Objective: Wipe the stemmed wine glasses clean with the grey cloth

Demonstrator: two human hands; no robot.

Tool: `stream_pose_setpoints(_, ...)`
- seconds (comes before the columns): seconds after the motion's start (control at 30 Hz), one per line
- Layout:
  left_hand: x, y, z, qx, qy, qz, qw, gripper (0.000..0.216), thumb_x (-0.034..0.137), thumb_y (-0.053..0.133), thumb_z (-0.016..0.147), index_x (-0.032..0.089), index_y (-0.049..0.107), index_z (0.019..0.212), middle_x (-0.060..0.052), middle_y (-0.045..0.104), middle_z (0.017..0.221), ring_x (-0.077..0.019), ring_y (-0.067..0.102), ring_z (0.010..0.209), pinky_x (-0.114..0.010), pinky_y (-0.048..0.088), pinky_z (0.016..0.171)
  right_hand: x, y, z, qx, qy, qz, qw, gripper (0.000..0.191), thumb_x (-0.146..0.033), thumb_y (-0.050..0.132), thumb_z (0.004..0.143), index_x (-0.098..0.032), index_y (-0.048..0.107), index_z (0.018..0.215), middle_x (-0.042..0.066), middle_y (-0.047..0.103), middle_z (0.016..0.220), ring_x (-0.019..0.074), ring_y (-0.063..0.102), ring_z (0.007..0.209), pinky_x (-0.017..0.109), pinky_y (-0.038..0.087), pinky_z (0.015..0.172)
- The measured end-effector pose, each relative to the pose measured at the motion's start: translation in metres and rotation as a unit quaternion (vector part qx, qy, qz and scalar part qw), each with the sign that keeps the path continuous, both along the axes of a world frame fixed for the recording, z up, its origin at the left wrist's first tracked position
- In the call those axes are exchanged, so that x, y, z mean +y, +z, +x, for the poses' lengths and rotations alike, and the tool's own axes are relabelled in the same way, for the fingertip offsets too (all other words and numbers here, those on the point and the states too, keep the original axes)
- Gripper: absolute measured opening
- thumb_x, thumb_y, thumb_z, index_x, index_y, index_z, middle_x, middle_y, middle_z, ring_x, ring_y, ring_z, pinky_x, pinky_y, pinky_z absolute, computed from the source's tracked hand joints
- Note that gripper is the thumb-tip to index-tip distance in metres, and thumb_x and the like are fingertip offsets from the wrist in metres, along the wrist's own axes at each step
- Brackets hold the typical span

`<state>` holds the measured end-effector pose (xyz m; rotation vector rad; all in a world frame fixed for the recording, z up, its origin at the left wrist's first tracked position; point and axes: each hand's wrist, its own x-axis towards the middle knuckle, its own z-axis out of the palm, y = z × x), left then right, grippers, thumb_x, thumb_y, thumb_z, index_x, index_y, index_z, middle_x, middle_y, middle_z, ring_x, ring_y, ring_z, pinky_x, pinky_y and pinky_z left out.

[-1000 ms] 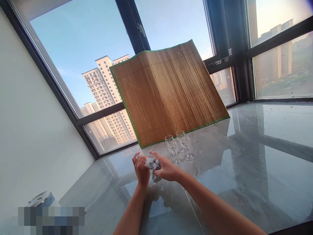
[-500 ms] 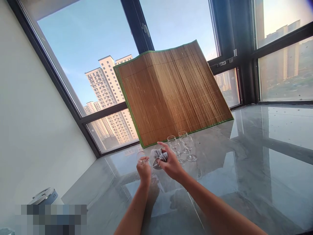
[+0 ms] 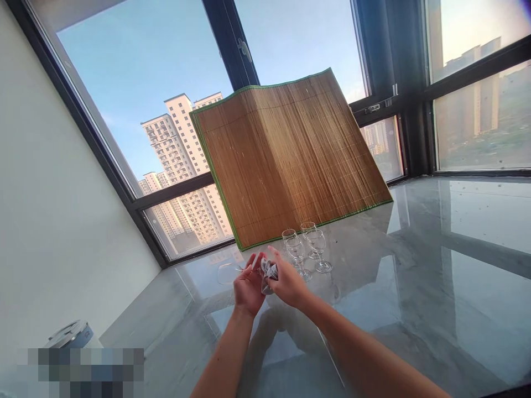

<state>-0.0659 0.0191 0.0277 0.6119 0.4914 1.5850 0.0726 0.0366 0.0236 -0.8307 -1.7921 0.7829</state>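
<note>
In the head view a clear stemmed wine glass (image 3: 228, 273) lies on its side in the air, its bowl pointing left. My left hand (image 3: 248, 290) holds it by the stem, fingers partly extended and loosely curled around it. A crumpled grey-white cloth (image 3: 269, 272) is bunched in my right hand (image 3: 288, 281), pressed against the foot end of the glass. The foot itself is hidden by cloth and fingers. Just beyond my right hand several more wine glasses (image 3: 317, 243) stand upright, close together on the glossy grey marble surface (image 3: 365, 309).
A brown bamboo mat (image 3: 286, 160) with green edging leans upright against the window frame (image 3: 226, 41) behind the glasses. At lower left stands a white and blue container (image 3: 74, 334), partly covered by a pixelated patch. A pale wall (image 3: 53, 193) borders the left side.
The held glass has turned from roughly upright to sideways. My left hand has opened its grip somewhat and turned palm up. The cloth in my right hand has come to the glass's foot end.
</note>
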Motion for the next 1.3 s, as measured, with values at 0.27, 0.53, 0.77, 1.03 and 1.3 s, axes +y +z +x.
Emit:
stream_pose_setpoints(0.27,0.002,0.002,0.006,0.061,0.04,0.003,0.997,0.019,0.019,0.058,0.085,0.018,0.066,0.102,-0.01,0.069,0.118,-0.0231,0.066,0.107,-0.039,0.05,0.094,0.001,0.0,0.001,0.034,0.006,0.004,0.999,0.066,-0.017,0.06,0.07,-0.02,0.047,0.135,0.003,0.069,0.099,0.0158,0.063,0.081,0.026,0.047,0.073)
stream_pose_setpoints(0.53,0.007,-0.016,0.02,0.317,0.135,0.044,0.938,0.02,0.035,0.067,0.082,0.017,0.065,0.092,-0.005,0.071,0.09,-0.0143,0.063,0.084,-0.027,0.045,0.08,0.003,0.035,0.04,0.156,-0.226,0.237,0.932,0.064,-0.021,0.058,0.077,-0.025,0.04,0.139,0.005,0.066,0.107,0.0153,0.063,0.081,0.028,0.051,0.076)
stream_pose_setpoints(0.77,0.0,-0.032,0.051,0.53,0.085,0.117,0.836,0.032,0.047,0.061,0.086,0.016,0.068,0.092,-0.007,0.071,0.091,-0.0159,0.059,0.077,-0.027,0.043,0.07,0.072,0.014,0.125,0.211,-0.536,0.124,0.808,0.06,-0.033,0.058,0.079,-0.02,0.043,0.135,0.01,0.065,0.114,0.0235,0.064,0.092,0.034,0.048,0.079)
stream_pose_setpoints(1.03,0.005,-0.049,0.069,0.632,0.04,0.156,0.758,0.024,0.039,0.067,0.082,0.019,0.075,0.091,-0.005,0.072,0.089,-0.0205,0.064,0.085,-0.031,0.048,0.078,0.09,-0.027,0.128,0.125,-0.554,-0.042,0.822,0.058,-0.034,0.055,0.079,-0.024,0.045,0.136,0.007,0.067,0.107,0.0221,0.061,0.079,0.03,0.037,0.07)
stream_pose_setpoints(1.3,0.013,-0.047,0.078,0.662,0.071,0.191,0.721,0.018,0.036,0.067,0.081,0.021,0.077,0.083,-0.009,0.072,0.102,-0.0253,0.064,0.098,-0.038,0.048,0.09,0.095,-0.034,0.129,0.085,-0.55,-0.066,0.828,0.054,-0.033,0.052,0.083,-0.023,0.044,0.135,0.008,0.067,0.103,0.0215,0.06,0.079,0.029,0.034,0.068)
